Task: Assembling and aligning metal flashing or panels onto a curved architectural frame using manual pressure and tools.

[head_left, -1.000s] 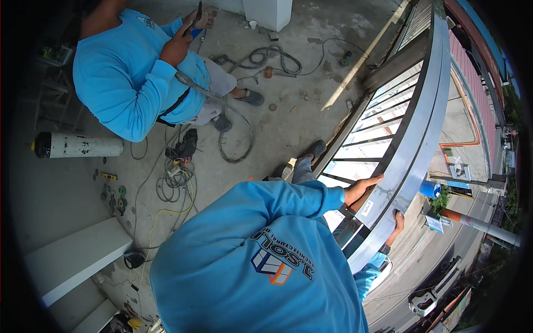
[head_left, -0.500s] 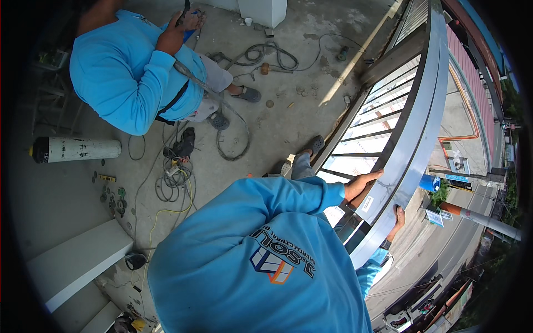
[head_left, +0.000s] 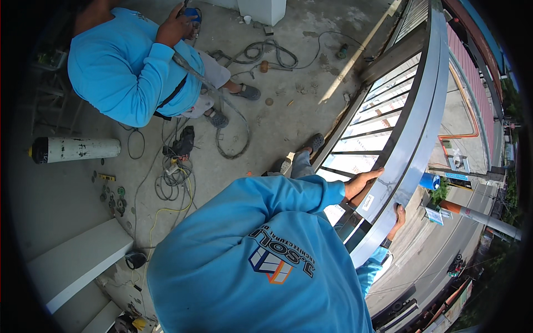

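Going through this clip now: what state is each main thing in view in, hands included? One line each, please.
Left hand: on the inner edge of the metal rail
Right hand: on the rail's outer edge
Metal rail: touched by both hands
Grey cable: loosely looped on the floor
Yellow cord: trailing, uncoiled
Co-worker: standing, elbow bent
White cylinder: probably upright; lens distortion leaves this uncertain
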A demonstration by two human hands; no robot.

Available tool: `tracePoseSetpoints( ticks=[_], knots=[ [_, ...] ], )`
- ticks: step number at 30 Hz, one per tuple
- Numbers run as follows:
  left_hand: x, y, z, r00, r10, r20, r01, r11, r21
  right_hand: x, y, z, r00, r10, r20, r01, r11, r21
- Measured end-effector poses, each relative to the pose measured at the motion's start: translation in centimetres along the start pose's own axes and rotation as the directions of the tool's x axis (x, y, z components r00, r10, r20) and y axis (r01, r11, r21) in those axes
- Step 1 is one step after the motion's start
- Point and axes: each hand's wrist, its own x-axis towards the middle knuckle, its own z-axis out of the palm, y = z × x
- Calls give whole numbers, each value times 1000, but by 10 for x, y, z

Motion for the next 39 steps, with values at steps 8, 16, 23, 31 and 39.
tracePoseSetpoints(
  ticks=[8, 16, 23, 31, 39],
  knots=[
    [6, -3, -6, 999, -6, 32, 5, 1000, 29, 9, 6, -22, 997, 76, 9, -76, 997, 34],
    [3, -2, -1, 1000, 26, -8, -25, 992, 126, 10, 5, -28, 994, 104, -17, -105, 995, -3],
    [2, 2, 0, 999, 2, 39, -3, 1000, 23, 1, -2, 2, 998, 50, -37, -52, 998, -30],
    [4, 1, 0, 999, -11, 39, 10, 999, 38, 19, 28, -53, 921, -388, -23, 357, 868, -345],
    [-4, 7, 8, 999, 29, 46, -30, 999, 25, 1, -3, -4, 998, 13, -56, -15, 999, -41]
  ],
)
